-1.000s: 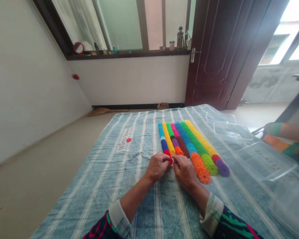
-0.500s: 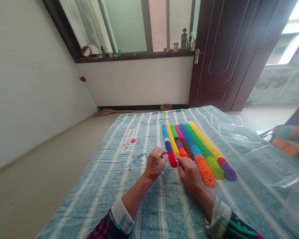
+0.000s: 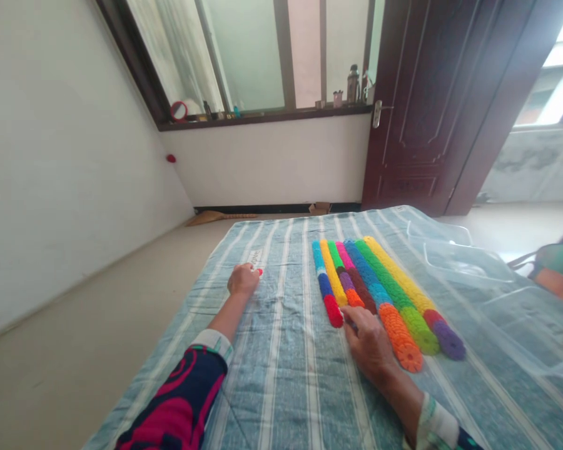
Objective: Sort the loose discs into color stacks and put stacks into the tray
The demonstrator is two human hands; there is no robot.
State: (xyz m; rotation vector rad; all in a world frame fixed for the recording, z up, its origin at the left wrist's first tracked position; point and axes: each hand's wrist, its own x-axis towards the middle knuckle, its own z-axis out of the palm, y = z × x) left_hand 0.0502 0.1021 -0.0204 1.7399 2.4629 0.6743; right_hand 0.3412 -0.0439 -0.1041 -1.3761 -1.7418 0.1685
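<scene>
Across the striped cover point(image 3: 291, 387), multicoloured rows of notched discs point(image 3: 383, 279) are laid lengthwise side by side, with clear plastic containers point(image 3: 466, 256) set to their right. The leftmost row point(image 3: 325, 285) is probably best handled by light pressure along its length, since discs lined up on edge could be toppled by a sideways push. The right hand point(image 3: 366, 335) is partly curled, its fingertips touching or just beside that row's red end section point(image 3: 333, 311); whether anything is pinched cannot be told. By the printed red dot point(image 3: 260, 272), the left hand point(image 3: 243, 280) is curled, its contents hidden.
</scene>
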